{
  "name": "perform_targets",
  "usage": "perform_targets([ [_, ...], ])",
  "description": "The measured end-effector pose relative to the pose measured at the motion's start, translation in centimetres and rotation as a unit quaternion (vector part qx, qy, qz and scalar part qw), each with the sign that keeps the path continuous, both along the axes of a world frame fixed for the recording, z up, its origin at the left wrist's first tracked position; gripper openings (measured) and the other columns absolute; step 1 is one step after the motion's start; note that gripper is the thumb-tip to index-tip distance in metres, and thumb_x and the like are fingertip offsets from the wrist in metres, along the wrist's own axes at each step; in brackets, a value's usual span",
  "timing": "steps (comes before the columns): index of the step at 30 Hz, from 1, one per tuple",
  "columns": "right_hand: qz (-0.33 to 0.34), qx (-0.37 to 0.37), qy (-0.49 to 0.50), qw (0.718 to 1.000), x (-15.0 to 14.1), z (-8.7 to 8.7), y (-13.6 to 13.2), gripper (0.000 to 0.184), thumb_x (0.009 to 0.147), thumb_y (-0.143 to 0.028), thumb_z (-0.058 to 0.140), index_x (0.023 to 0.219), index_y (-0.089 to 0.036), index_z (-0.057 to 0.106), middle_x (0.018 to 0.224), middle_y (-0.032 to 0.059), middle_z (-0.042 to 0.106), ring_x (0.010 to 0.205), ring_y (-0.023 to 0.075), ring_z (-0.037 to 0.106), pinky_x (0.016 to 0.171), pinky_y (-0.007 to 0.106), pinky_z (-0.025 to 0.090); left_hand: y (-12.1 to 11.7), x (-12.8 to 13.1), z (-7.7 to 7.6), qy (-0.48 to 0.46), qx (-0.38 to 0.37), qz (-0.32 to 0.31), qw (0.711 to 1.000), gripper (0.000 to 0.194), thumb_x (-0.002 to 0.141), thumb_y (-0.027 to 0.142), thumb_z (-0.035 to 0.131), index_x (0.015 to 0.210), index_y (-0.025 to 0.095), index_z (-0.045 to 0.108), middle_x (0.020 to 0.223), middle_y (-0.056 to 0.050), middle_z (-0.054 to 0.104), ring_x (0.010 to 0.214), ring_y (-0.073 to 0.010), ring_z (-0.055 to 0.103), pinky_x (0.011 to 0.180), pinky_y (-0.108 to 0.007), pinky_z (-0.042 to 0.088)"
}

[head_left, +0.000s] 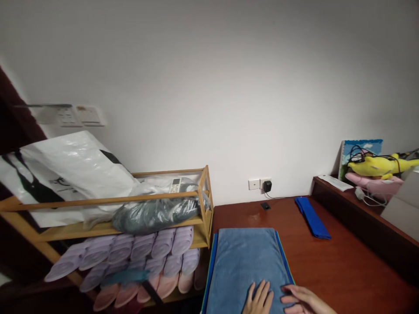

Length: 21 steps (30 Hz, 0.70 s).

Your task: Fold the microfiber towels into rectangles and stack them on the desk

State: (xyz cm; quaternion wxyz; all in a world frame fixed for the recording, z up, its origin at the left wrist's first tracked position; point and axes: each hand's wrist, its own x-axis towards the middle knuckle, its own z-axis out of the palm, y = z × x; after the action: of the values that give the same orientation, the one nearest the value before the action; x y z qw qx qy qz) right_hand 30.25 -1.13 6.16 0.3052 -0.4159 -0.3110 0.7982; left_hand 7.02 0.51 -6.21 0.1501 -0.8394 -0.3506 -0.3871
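A person's left hand [259, 300], fingers slightly spread, and right hand [303, 300], fingers slightly parted and curved, lie at a folded blue-gray cloth [244, 261] on a reddish-brown table [356, 266] at bottom center. A folded bright-blue strip [312, 218] lies to the right, with lilac slippers [121, 248] on a rack [204, 209] at lower left.

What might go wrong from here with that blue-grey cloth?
The cloth lies close to the left edge of the desk, so a leftward push might slide it off. The left hand and right hand could ruck its soft surface. Bumping the rack might dislodge the remote.
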Motion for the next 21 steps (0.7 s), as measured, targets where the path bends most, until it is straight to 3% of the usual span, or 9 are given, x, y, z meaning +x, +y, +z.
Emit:
perform_targets([
  [3, -0.002, 0.024, -0.046, 0.999, 1.0, -1.3, 2.7, 0.047, 0.072, -0.053, 0.066, 0.097, -0.013, 0.063, 0.083, 0.0135, 0.071, 0.066, 0.0193, 0.069, 0.056, 0.024, 0.053, -0.1, 0.0, 0.0, 0.043, 0.068, 0.036, 0.996, 0.042, 0.096, 0.039, 0.026, 0.112, 0.024, 0.062, 0.122, -0.004, 0.063, 0.121, -0.0183, 0.050, 0.115, -0.039, 0.014],
  [5, -0.052, 0.063, -0.047, 0.996, 0.2, -1.4, 5.4, 0.044, 0.071, -0.051, 0.068, 0.094, -0.013, 0.063, 0.079, 0.0116, 0.071, 0.064, 0.0177, 0.068, 0.051, 0.021, 0.050, 0.0, -0.2, 0.3, 0.061, 0.075, 0.049, 0.994, 0.035, 0.095, 0.029, 0.031, 0.113, 0.026, 0.061, 0.124, -0.002, 0.062, 0.122, -0.0180, 0.049, 0.116, -0.040, 0.010],
  [9, -0.141, 0.106, 0.063, 0.982, -3.4, -0.5, 11.0, 0.054, 0.067, -0.042, 0.073, 0.112, -0.015, 0.058, 0.116, 0.0154, 0.064, 0.101, 0.0246, 0.064, 0.086, 0.034, 0.051, 0.0, -0.4, 0.4, 0.086, 0.053, 0.050, 0.994, 0.031, 0.093, 0.031, 0.039, 0.116, 0.026, 0.060, 0.124, -0.004, 0.062, 0.121, -0.0202, 0.051, 0.115, -0.040, 0.015],
  [13, -0.200, 0.114, 0.037, 0.973, -5.7, -1.5, 15.5, 0.057, 0.060, -0.042, 0.076, 0.107, -0.016, 0.057, 0.114, 0.0134, 0.065, 0.104, 0.0264, 0.062, 0.094, 0.041, 0.047, -0.2, -0.4, 0.4, 0.084, 0.049, 0.041, 0.994, 0.030, 0.091, 0.027, 0.043, 0.117, 0.026, 0.059, 0.124, -0.004, 0.062, 0.120, -0.0199, 0.052, 0.115, -0.040, 0.014],
  [17, -0.267, 0.140, -0.048, 0.952, -3.8, -3.5, 18.4, 0.055, 0.059, -0.049, 0.070, 0.102, -0.019, 0.055, 0.116, 0.0099, 0.063, 0.109, 0.0259, 0.059, 0.094, 0.041, 0.047, -0.6, -0.4, 0.0, 0.087, 0.016, 0.049, 0.995, 0.031, 0.091, 0.028, 0.044, 0.120, 0.027, 0.057, 0.125, -0.005, 0.060, 0.119, -0.0213, 0.053, 0.113, -0.042, 0.022],
  [21, -0.336, 0.166, -0.200, 0.905, 1.4, -3.6, 19.1, 0.054, 0.058, -0.049, 0.064, 0.102, -0.018, 0.056, 0.127, 0.0135, 0.057, 0.126, 0.0313, 0.043, 0.106, 0.046, 0.033, -0.2, 0.3, -2.2, 0.064, 0.034, 0.063, 0.995, 0.029, 0.090, 0.032, 0.044, 0.114, 0.028, 0.061, 0.119, -0.004, 0.064, 0.111, -0.0221, 0.059, 0.113, -0.044, 0.026],
])
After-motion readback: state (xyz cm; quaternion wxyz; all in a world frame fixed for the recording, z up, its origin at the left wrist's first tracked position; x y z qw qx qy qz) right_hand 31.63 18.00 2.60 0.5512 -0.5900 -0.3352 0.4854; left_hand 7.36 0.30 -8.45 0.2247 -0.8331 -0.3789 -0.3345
